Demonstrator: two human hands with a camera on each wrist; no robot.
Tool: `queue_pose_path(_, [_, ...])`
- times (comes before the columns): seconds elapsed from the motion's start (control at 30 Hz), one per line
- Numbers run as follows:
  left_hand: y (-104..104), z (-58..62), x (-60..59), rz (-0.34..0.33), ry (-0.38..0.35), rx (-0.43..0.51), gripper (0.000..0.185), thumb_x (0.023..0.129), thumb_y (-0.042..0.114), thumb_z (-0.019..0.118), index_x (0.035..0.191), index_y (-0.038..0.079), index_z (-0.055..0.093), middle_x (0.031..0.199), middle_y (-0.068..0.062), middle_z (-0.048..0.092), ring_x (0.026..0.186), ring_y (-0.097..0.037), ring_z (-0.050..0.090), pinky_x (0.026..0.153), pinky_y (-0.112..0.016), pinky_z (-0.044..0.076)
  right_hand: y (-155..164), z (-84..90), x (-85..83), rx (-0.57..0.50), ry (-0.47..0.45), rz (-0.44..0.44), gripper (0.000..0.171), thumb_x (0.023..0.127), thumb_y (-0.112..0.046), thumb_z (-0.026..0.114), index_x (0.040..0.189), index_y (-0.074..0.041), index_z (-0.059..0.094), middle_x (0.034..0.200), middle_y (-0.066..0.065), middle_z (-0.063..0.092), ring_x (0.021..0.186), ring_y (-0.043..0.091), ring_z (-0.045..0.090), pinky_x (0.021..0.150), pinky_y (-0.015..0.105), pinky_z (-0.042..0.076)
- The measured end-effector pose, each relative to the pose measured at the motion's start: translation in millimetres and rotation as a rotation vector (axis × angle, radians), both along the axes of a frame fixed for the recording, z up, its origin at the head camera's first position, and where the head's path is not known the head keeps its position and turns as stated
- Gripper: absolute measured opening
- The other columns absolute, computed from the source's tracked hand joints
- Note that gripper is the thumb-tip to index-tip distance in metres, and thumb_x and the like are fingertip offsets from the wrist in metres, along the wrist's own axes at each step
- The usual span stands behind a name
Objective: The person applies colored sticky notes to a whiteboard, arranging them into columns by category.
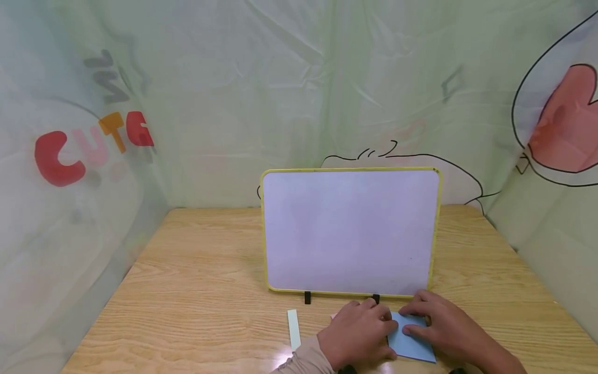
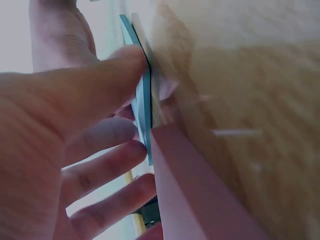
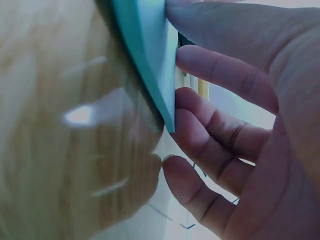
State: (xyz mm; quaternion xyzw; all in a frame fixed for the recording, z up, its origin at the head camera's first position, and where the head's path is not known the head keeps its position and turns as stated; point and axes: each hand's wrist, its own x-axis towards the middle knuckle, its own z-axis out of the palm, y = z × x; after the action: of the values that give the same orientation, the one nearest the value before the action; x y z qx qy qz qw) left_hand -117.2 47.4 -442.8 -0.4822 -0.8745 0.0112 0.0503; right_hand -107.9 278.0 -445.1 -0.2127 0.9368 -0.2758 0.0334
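While fingers curl, both hands [image 1: 402,330] pinch the blue sticky pad [image 1: 413,345].

We see a light wooden table [image 1: 201,291] carrying everything here. Just beyond our two hands a yellow-framed whiteboard [image 1: 350,234] stands upright on two small black feet, and under the hands a blue paper pad [image 1: 411,343] lies flat, with a pink sheet [image 2: 190,190] beside it. A pale green strip [image 1: 293,329] lies just left of the left hand [image 1: 357,335].
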Motion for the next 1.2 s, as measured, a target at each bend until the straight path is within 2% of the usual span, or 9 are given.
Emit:
queue_pose_path(0.27, [1, 2.1, 0.0, 0.032, 0.015, -0.038, 0.04, 0.095, 0.066, 0.051, 0.124, 0.043, 0.067, 0.121, 0.019, 0.054, 0.099, -0.002, 0.048, 0.074, -0.021, 0.043, 1, 2.1, -0.9, 0.015, -0.005, -0.002, 0.024, 0.085, -0.037, 0.079, 0.106, -0.025, 0.075, 0.092, -0.015, 0.053, 0.077, 0.0, 0.046, 0.065, 0.022, 0.041])
queue_pose_path(0.43, [2, 1.8, -1.9, 0.043, 0.046, -0.02, 0.035, 0.092, 0.063, 0.059, 0.121, 0.046, 0.07, 0.123, 0.02, 0.057, 0.1, -0.004, 0.051, 0.075, -0.022, 0.046, 1, 2.8, -1.3, 0.015, -0.008, 0.01, 0.024, 0.086, -0.038, 0.078, 0.106, -0.026, 0.075, 0.092, -0.016, 0.052, 0.076, 0.0, 0.046, 0.065, 0.022, 0.04])
queue_pose_path(0.63, [1, -0.7, -4.0, 0.051, 0.015, 0.037, 0.035, 0.09, 0.064, 0.062, 0.12, 0.048, 0.07, 0.121, 0.021, 0.057, 0.1, -0.003, 0.05, 0.07, -0.019, 0.043, 5, 3.0, -0.1, 0.005, -0.032, 0.023, 0.026, 0.086, -0.039, 0.078, 0.108, -0.026, 0.075, 0.092, -0.015, 0.052, 0.077, 0.0, 0.046, 0.065, 0.022, 0.04])
queue_pose_path(0.9, [-2, -3.0, -6.6, 0.062, -0.039, 0.092, 0.034, 0.092, 0.059, 0.063, 0.122, 0.047, 0.07, 0.122, 0.023, 0.058, 0.104, -0.003, 0.051, 0.076, -0.019, 0.043, 12, 3.4, -1.1, -0.052, -0.076, 0.09, 0.032, 0.087, -0.045, 0.075, 0.111, -0.023, 0.074, 0.099, -0.012, 0.056, 0.083, 0.002, 0.05, 0.067, 0.024, 0.043])
queue_pose_path(1.03, [-1, -3.2, -6.7, 0.075, -0.036, 0.096, 0.03, 0.093, 0.056, 0.063, 0.12, 0.047, 0.07, 0.122, 0.024, 0.059, 0.102, -0.003, 0.051, 0.074, -0.019, 0.043, 14, -0.7, -0.3, -0.059, 0.01, 0.151, 0.032, 0.085, -0.044, 0.078, 0.109, -0.023, 0.075, 0.102, -0.012, 0.056, 0.089, 0.002, 0.053, 0.071, 0.025, 0.046])
queue_pose_path(1.2, [1, -3.4, -6.4, 0.089, 0.018, 0.098, 0.026, 0.094, 0.054, 0.063, 0.117, 0.048, 0.072, 0.117, 0.025, 0.06, 0.095, -0.002, 0.051, 0.069, -0.018, 0.041, 14, -4.8, 2.3, -0.041, 0.135, 0.198, 0.031, 0.082, -0.044, 0.081, 0.108, -0.028, 0.074, 0.108, -0.013, 0.056, 0.095, 0.003, 0.051, 0.074, 0.025, 0.046])
